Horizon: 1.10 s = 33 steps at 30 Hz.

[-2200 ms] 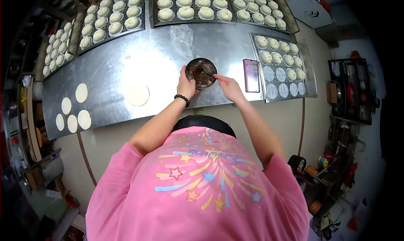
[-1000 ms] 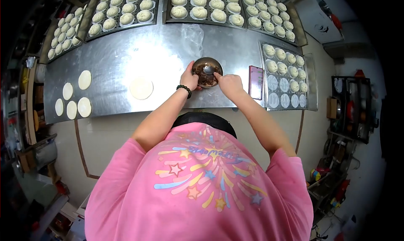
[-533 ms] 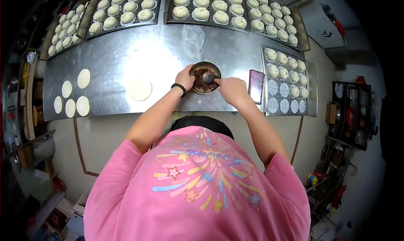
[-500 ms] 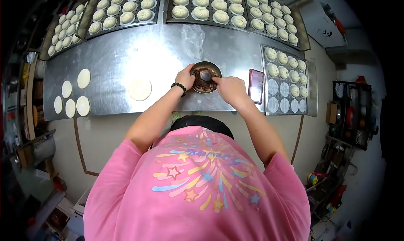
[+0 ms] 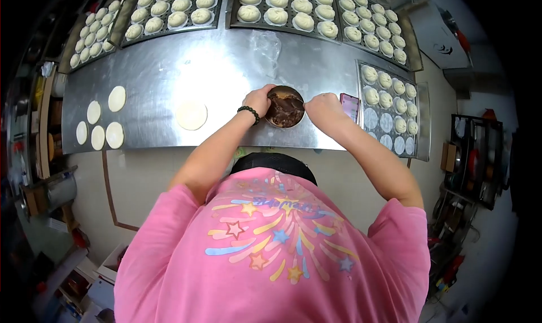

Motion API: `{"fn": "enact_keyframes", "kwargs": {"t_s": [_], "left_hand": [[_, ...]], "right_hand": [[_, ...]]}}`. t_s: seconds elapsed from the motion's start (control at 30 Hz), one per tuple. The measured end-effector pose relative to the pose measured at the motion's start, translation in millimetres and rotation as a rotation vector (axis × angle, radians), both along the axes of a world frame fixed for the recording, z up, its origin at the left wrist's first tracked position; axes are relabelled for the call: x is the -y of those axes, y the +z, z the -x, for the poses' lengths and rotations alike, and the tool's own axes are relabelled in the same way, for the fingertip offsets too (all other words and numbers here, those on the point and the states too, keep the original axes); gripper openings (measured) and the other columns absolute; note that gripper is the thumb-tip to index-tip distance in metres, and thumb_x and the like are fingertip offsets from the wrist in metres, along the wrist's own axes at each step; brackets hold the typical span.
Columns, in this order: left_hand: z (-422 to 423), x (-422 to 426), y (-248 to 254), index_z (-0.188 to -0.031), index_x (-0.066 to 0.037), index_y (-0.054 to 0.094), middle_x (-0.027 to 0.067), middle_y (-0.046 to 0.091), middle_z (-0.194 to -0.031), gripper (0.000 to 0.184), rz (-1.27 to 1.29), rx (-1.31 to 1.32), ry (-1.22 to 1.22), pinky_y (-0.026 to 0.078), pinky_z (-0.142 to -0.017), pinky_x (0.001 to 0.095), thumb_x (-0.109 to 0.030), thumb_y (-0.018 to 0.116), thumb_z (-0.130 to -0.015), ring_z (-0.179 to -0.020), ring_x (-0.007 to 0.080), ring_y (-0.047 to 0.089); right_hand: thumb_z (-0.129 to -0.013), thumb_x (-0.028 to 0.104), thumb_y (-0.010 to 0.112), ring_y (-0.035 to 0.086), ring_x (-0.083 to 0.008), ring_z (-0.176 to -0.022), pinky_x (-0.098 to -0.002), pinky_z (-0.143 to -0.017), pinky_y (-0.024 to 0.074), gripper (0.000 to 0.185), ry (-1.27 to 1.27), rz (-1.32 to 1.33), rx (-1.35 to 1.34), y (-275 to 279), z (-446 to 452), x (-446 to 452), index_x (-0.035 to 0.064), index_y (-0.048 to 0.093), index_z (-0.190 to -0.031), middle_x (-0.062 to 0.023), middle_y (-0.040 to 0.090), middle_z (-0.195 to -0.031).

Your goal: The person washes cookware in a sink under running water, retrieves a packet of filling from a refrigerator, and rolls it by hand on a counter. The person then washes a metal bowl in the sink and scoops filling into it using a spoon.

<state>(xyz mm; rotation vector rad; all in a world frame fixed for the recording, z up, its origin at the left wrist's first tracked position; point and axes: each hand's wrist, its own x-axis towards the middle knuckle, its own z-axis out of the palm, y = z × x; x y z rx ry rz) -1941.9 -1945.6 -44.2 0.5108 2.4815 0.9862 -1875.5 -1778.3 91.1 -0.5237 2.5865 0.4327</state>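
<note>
A round metal bowl (image 5: pixel 289 90) stands near the table's front edge, with dark brown paste (image 5: pixel 287 110) in it. My left hand (image 5: pixel 260 101) is closed on the bowl's left rim and wears a dark beaded bracelet. At the right rim my right hand (image 5: pixel 326 112) is in a fist around the spoon's handle; the spoon's head is not distinguishable in the paste. Left of the bowl lies a flat round dough wrapper (image 5: pixel 192 115). Several more dough wrappers (image 5: pixel 114 135) lie at the table's left end.
Trays of pleated buns (image 5: pixel 276 16) line the back of the metal table (image 5: pixel 141 91). Another bun tray (image 5: pixel 361 69) stands at the right, with bare paper rounds at its front. A phone (image 5: pixel 350 106) lies beside it, partly behind my right hand. Clear plastic (image 5: pixel 265 49) lies behind the bowl.
My right hand has moved right and turned into a fist at the bowl's rim. The spoon's head, visible earlier, no longer stands out. The paste is now heaped more. The whole view has shifted slightly.
</note>
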Motion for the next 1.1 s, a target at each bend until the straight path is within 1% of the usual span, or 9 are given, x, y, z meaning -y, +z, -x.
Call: {"fn": "enact_keyframes", "kwargs": {"t_s": [0.17, 0.27, 0.33, 0.43, 0.57, 0.67, 0.7, 0.93, 1.1], "left_hand": [[2.4, 0.4, -8.8, -0.117, -0.016, 0.052, 0.0177, 0.061, -0.094, 0.043, -0.031, -0.021, -0.047, 0.045, -0.081, 0.0401, -0.003, 0.050, -0.076, -0.090, 0.0341, 0.058], [3.3, 3.9, -3.8, -0.117, -0.017, 0.053, 0.0152, 0.063, -0.088, 0.044, -0.124, -0.120, -0.055, 0.050, -0.068, 0.0374, -0.002, 0.046, -0.077, -0.074, 0.0292, 0.062], [-1.2, 1.7, 22.3, -0.119, -0.019, 0.054, 0.0132, 0.064, -0.082, 0.048, -0.200, 0.458, 0.142, 0.051, -0.053, 0.0343, 0.001, 0.043, -0.077, -0.053, 0.0231, 0.060], [-5.1, -5.3, 18.1, -0.122, -0.021, 0.052, 0.0097, 0.062, -0.076, 0.052, -0.260, 0.518, 0.201, 0.048, -0.043, 0.0300, 0.001, 0.040, -0.077, -0.041, 0.0162, 0.053], [-7.8, -7.6, 19.1, -0.124, -0.018, 0.050, 0.0089, 0.062, -0.077, 0.049, -0.256, 0.552, 0.193, 0.048, -0.044, 0.0285, -0.001, 0.038, -0.080, -0.041, 0.0156, 0.053], [-7.3, -4.3, 17.7, -0.129, -0.014, 0.044, 0.0093, 0.062, -0.087, 0.045, -0.401, 0.676, 0.193, 0.050, -0.044, 0.0268, -0.008, 0.037, -0.085, -0.043, 0.0152, 0.054], [-8.6, -2.4, 17.9, -0.131, -0.013, 0.040, 0.0102, 0.061, -0.093, 0.044, -0.408, 0.696, 0.171, 0.051, -0.045, 0.0263, -0.011, 0.036, -0.087, -0.045, 0.0159, 0.055], [-5.5, 2.4, 15.5, -0.136, -0.013, 0.031, 0.0116, 0.057, -0.104, 0.043, -0.447, 0.776, 0.123, 0.053, -0.050, 0.0252, -0.018, 0.032, -0.093, -0.051, 0.0183, 0.060], [-6.7, -0.9, 25.8, -0.131, -0.013, 0.040, 0.0103, 0.059, -0.099, 0.041, -0.365, 0.697, 0.127, 0.051, -0.050, 0.0239, -0.014, 0.036, -0.091, -0.052, 0.0164, 0.059]], "right_hand": [[-0.073, 0.009, 0.056, 0.064, -0.0205, -0.076, -0.0316, -0.063, 0.0480, 0.011, 0.156, 0.104, -0.122, -7.4, 8.6, -4.5, 0.0111, 0.067, -0.073, -0.0067, 0.065, -0.078], [-0.073, 0.008, 0.055, 0.064, -0.0224, -0.079, -0.0328, -0.066, 0.0486, 0.013, 0.074, 0.069, -0.034, -24.1, 13.3, -13.2, 0.0101, 0.068, -0.077, -0.0085, 0.065, -0.081], [-0.074, 0.008, 0.054, 0.064, -0.0240, -0.080, -0.0340, -0.068, 0.0488, 0.016, -0.048, 0.087, 0.005, -30.3, 8.2, -25.0, 0.0096, 0.069, -0.080, -0.0099, 0.066, -0.082], [-0.075, 0.009, 0.049, 0.062, -0.0287, -0.082, -0.0351, -0.072, 0.0479, 0.030, -0.408, 0.411, 0.306, -32.1, 5.9, -44.7, 0.0140, 0.068, -0.098, -0.0154, 0.065, -0.086], [-0.074, 0.010, 0.050, 0.063, -0.0252, -0.079, -0.0324, -0.072, 0.0470, 0.030, -0.572, 0.606, 0.460, -46.3, -4.5, -52.7, 0.0116, 0.067, -0.099, -0.0152, 0.065, -0.087], [-0.078, 0.009, 0.052, 0.035, -0.0102, -0.040, -0.0260, -0.037, 0.0279, 0.032, -1.196, 1.005, 0.867, -55.9, -14.7, -55.1, 0.0099, 0.062, -0.109, 0.0002, 0.043, -0.052], [-0.083, 0.013, 0.054, 0.020, -0.0055, -0.038, -0.0226, -0.035, 0.0128, 0.028, -1.359, 1.087, 0.954, -61.6, -19.2, -54.6, 0.0105, 0.059, -0.110, 0.0068, 0.027, -0.050], [-0.092, 0.021, 0.044, 0.016, -0.0025, -0.037, -0.0196, -0.034, 0.0115, 0.030, -1.610, 1.532, 1.287, -62.1, -40.3, -78.2, 0.0139, 0.051, -0.120, 0.0095, 0.024, -0.050], [-0.090, 0.018, 0.042, 0.017, -0.0026, -0.036, -0.0188, -0.032, 0.0156, 0.037, -1.601, 1.506, 1.118, -46.9, -47.8, -70.0, 0.0129, 0.046, -0.127, 0.0086, 0.023, -0.048]]}}
